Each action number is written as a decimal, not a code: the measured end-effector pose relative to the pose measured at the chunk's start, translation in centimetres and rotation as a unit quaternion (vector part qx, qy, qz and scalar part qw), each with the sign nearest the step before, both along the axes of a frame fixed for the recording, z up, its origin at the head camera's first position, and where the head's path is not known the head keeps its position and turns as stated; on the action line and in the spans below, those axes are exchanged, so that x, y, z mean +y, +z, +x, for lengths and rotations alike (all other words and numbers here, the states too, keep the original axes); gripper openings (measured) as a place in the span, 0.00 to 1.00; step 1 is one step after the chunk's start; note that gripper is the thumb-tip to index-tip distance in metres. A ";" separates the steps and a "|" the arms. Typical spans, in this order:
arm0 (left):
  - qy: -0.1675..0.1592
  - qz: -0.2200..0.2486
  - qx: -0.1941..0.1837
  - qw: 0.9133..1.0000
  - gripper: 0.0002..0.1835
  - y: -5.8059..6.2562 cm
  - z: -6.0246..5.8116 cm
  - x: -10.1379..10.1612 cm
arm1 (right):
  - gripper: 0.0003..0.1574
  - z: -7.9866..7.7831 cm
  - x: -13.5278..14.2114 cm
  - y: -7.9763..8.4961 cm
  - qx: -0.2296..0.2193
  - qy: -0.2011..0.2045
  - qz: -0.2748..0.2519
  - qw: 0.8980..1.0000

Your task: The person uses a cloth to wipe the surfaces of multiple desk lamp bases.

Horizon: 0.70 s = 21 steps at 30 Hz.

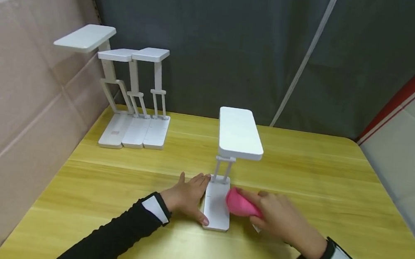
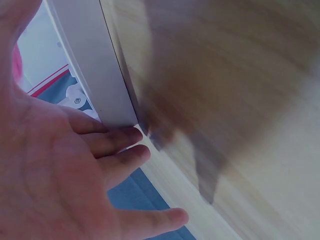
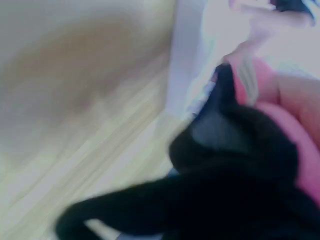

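Note:
A white folding stand (image 1: 217,203) stands on the table in front of me, its flat panel (image 1: 241,132) held up on a jointed arm. My left hand (image 1: 187,196) steadies its base from the left, fingers straight and spread along the side, thumb at the front corner. In the left wrist view the fingertips touch the base's edge (image 2: 95,65). My right hand (image 1: 281,218) grips a bunched pink cloth (image 1: 240,203) against the right side of the base. The right wrist view is blurred; the pink cloth (image 3: 287,125) shows there, partly behind a dark shape.
Three similar white stands (image 1: 134,130) are set side by side at the back left of the wooden table (image 1: 301,167). A dark curtain (image 1: 208,42) hangs behind the table. Pale walls rise on the left and right.

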<state>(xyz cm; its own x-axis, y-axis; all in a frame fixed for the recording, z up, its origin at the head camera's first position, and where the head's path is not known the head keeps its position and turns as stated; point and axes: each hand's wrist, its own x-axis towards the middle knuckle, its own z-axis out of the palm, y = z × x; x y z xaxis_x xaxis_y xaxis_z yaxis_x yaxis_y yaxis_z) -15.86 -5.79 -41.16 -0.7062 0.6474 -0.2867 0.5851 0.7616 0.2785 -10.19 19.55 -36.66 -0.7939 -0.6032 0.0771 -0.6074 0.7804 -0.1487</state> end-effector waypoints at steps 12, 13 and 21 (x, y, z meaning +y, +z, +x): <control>-0.003 0.025 -0.008 1.000 0.66 -0.2 0.0 -0.1 | 0.34 -2.3 -2.8 -2.9 0.080 -0.017 0.019 0.997; -0.001 0.025 -0.006 1.000 0.66 -0.2 0.0 -0.2 | 0.35 -2.1 -2.7 -2.9 0.066 -0.016 0.013 0.998; 0.000 0.031 0.000 1.000 0.68 -0.5 -0.1 -0.4 | 0.37 0.9 -2.2 -2.5 -0.078 0.039 -0.022 0.996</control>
<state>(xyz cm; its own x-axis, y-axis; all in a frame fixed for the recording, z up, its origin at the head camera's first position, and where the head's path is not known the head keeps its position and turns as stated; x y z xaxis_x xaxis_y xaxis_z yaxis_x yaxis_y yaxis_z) -15.94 -6.15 -41.65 -0.7057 0.6643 -0.2465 0.5857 0.7427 0.3246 -9.33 17.33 -39.18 -0.7485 -0.6630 -0.0152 -0.6336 0.7217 -0.2788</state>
